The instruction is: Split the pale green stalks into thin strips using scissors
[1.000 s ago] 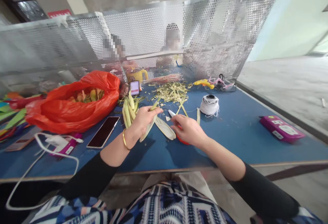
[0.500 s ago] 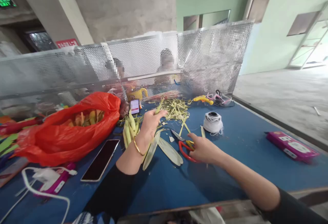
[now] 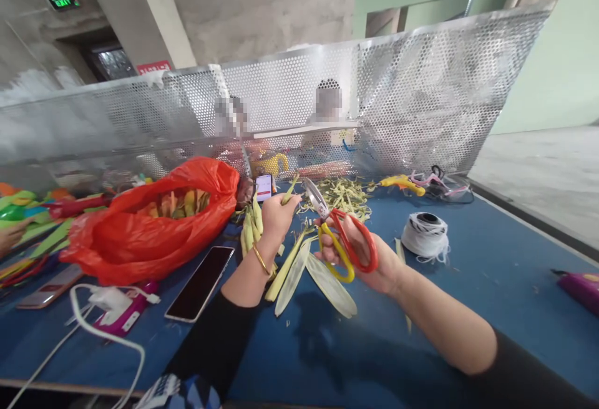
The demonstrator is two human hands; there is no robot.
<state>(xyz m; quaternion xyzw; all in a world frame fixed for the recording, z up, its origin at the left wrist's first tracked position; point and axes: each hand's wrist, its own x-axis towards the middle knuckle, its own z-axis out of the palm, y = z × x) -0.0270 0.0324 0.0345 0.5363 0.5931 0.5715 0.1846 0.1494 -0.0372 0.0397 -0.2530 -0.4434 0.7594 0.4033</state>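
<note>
My left hand point(image 3: 276, 221), with a gold bangle at its wrist, pinches a narrow pale-green husk point(image 3: 292, 188) that points up and away. In my right hand point(image 3: 377, 265) are scissors point(image 3: 322, 211) with one red and one yellow handle, raised off the table. Their blades point up and left, close to the husk but apart from it; they look nearly closed. Beneath my hands, flat pale husk leaves point(image 3: 331, 284) fan out on the blue table. More folded green husks point(image 3: 250, 229) lie beside my left wrist, and shredded trimmings point(image 3: 349, 197) are heaped behind the scissors.
A red plastic bag point(image 3: 140, 240) stands at left, beside a dark-screened phone point(image 3: 200, 284) and a white charger cable point(image 3: 112, 340). White thread point(image 3: 425, 234) and a yellow glue gun point(image 3: 403, 183) lie right. A perforated metal screen point(image 3: 290, 94) crosses the back; two people sit behind it.
My right hand has picked the scissors up from the table and turned them toward the left hand. My left hand still holds the husk. The view has swung left.
</note>
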